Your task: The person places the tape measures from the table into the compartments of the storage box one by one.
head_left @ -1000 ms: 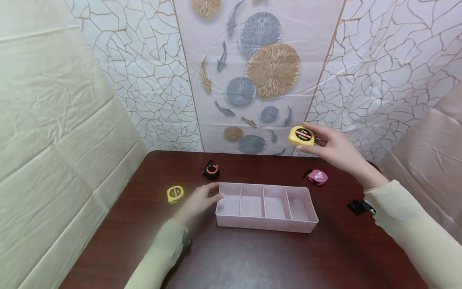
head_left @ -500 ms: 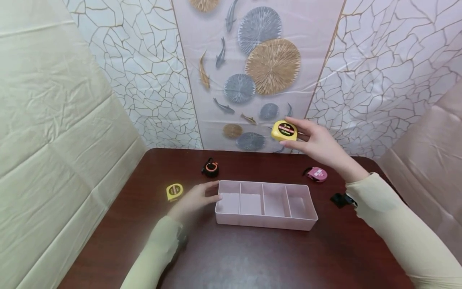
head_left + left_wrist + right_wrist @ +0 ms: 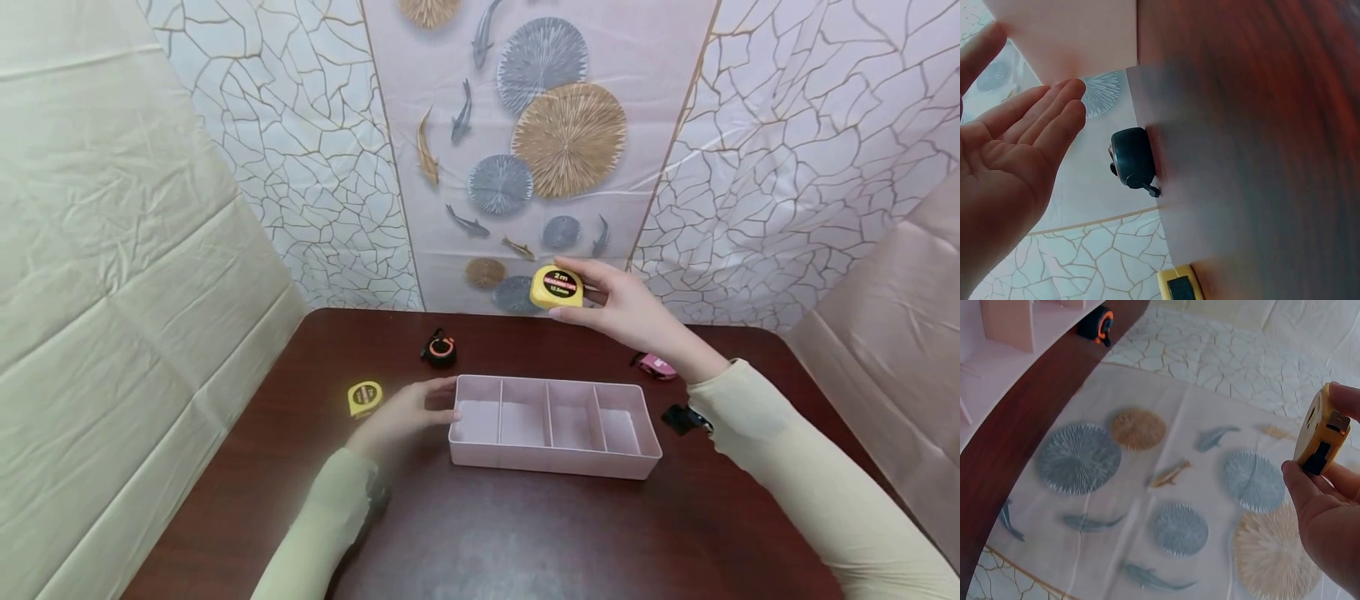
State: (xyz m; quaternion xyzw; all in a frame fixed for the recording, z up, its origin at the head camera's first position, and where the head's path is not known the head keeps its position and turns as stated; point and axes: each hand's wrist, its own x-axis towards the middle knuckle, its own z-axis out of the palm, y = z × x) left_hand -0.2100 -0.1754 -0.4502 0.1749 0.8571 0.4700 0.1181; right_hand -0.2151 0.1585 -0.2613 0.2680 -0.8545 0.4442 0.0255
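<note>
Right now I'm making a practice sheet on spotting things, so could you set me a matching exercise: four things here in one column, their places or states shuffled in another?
Column one
1. left hand
2. right hand
3. black tape measure
4. pink tape measure

Column two
A. on the right side of the table, partly hidden in the head view
B. on the table, showing orange trim
C. at the left end of the tray
D. holding a yellow tape measure off the table

Pairs: 1-C, 2-D, 3-B, 4-A
</note>
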